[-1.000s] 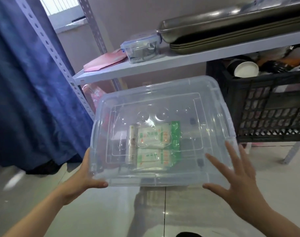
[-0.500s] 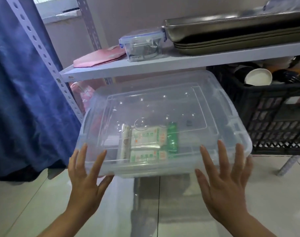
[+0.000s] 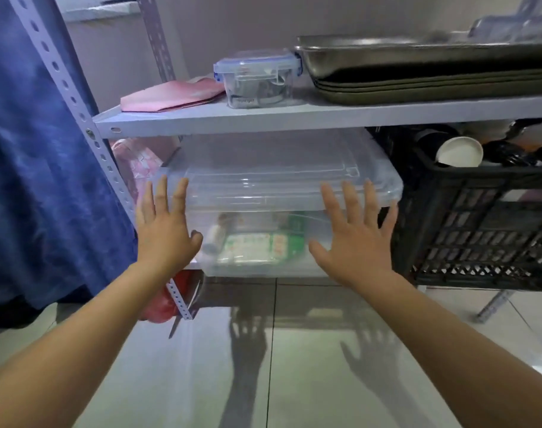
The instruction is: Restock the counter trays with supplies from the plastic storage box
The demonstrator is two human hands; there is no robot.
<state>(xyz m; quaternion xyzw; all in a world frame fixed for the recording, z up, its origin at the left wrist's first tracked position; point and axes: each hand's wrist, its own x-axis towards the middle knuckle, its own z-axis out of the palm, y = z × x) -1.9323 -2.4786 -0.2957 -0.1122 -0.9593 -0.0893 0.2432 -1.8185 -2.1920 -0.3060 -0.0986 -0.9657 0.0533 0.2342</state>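
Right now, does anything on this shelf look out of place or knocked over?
One thing: a white paper cup lies tipped on its side in the black crate. The clear storage box sits level with its lid on.

A grey metal shelving rack [image 3: 294,117] with perforated uprights is standing on a pale tiled floor [image 3: 263,366]. Its upper shelf is bearing a folded pink cloth [image 3: 170,94] at the left, a small clip-lid container [image 3: 257,78] just beside it, and a stack of metal trays [image 3: 433,69] to the right. On the level below, a clear plastic storage box [image 3: 279,177] with its lid on is sitting between a pink bag [image 3: 136,162] and a black plastic crate [image 3: 479,223], which it is nearly touching.
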